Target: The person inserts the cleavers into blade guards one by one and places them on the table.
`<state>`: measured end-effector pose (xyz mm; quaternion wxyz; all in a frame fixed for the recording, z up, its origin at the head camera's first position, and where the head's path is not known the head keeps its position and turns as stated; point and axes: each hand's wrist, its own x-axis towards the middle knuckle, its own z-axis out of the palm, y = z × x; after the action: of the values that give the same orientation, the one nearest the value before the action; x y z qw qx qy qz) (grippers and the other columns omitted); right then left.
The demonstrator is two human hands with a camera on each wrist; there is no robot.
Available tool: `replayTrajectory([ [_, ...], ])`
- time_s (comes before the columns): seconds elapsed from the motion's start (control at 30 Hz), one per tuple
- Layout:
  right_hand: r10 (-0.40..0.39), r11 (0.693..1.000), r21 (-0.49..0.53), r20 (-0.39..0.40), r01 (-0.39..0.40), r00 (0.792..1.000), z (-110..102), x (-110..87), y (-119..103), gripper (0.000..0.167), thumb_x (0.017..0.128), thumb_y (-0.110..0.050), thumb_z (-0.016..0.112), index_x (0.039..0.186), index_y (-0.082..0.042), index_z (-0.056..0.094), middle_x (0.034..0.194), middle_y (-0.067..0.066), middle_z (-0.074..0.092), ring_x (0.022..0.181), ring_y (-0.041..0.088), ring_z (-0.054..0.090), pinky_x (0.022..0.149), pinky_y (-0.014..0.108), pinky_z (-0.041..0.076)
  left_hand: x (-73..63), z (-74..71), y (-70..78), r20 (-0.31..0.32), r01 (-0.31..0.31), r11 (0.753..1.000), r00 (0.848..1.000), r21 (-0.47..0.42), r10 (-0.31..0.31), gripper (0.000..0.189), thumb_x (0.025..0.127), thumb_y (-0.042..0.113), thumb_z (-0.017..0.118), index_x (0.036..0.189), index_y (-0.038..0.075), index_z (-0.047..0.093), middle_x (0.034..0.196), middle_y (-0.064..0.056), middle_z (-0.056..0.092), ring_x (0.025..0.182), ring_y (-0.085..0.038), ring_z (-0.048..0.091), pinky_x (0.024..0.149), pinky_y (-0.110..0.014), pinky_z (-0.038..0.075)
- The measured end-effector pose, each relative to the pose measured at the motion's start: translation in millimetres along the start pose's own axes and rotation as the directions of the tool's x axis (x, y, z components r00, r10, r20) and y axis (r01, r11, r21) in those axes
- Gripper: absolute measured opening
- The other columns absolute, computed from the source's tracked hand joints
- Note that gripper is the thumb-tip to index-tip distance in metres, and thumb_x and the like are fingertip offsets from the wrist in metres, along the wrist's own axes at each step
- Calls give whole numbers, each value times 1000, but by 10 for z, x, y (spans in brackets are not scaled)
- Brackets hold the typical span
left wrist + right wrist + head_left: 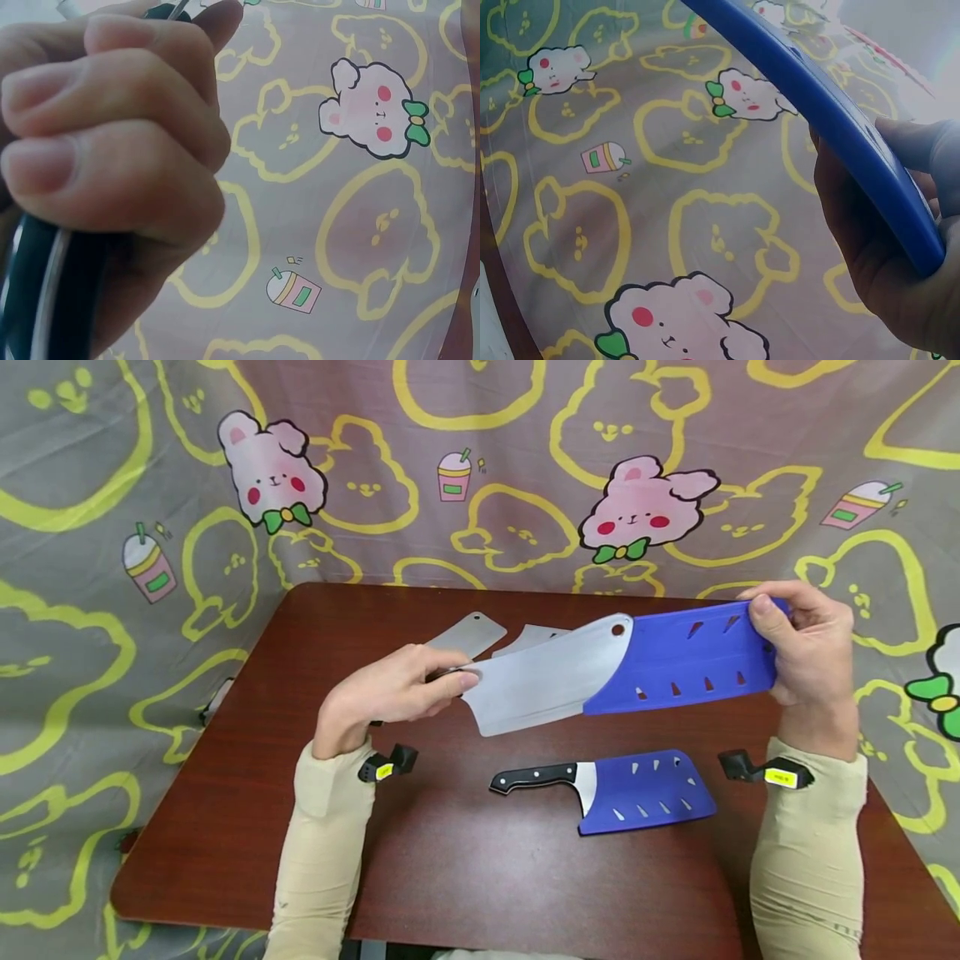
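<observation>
In the head view my left hand (393,693) grips a cleaver (540,677) by its handle, which is mostly hidden. The left wrist view has the fingers curled round the dark handle (52,292). My right hand (813,647) pinches the far end of a blue slotted blade cover (697,656), thumb in front; the right wrist view has the cover (840,142) edge-on. Above the table, the blade's holed end meets the cover's curved mouth; I cannot tell how far it sits inside. Below lies another cleaver with black handle (534,777) and blue cover (648,793).
Behind the held cleaver, a bare blade (472,635) and a pale slotted piece (531,637) lie on the brown table (225,810), partly hidden. A patterned curtain (517,460) hangs around the table's back and sides.
</observation>
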<state>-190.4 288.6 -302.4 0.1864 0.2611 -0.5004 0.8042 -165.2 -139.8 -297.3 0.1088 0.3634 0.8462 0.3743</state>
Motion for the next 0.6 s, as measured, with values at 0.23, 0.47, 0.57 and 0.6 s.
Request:
replayTrajectory([
  [0.23, 71, 995, -75, 40, -68, 997, 32, 13, -26, 13, 90, 17, 52, 98, 21, 62, 77, 17, 70, 56, 22, 71, 50, 28, 55, -50, -28, -16, 29, -21, 1000, 999, 19, 21, 29, 102, 33, 51, 77, 19, 51, 55, 3, 39, 48, -13, 40, 56, -28, 36],
  [0.47, 108, 986, -132, 68, -99, 992, 81, -10, -10, 13, 91, 15, 53, 97, 18, 65, 75, 14, 71, 56, 21, 70, 48, 27, 55, -105, -63, -49, 57, -34, 998, 998, 51, 31, 21, 102, 32, 53, 84, 23, 59, 57, 5, 43, 51, -12, 45, 56, -27, 38],
  [0.57, 111, 987, -127, 63, -102, 992, 95, -18, 19, 13, 91, 14, 53, 98, 18, 64, 77, 14, 70, 57, 20, 71, 50, 27, 55, -105, -65, -53, 55, -23, 998, 998, 53, 20, 19, 101, 32, 54, 85, 24, 60, 57, 5, 44, 51, -12, 45, 56, -27, 38],
  [0.6, 113, 986, -126, 58, -105, 992, 98, -20, 28, 13, 92, 14, 53, 98, 18, 64, 77, 14, 70, 57, 20, 71, 51, 27, 55, -103, -65, -54, 51, -18, 998, 999, 55, 15, 19, 101, 32, 54, 85, 24, 60, 57, 5, 44, 51, -12, 45, 56, -27, 38],
])
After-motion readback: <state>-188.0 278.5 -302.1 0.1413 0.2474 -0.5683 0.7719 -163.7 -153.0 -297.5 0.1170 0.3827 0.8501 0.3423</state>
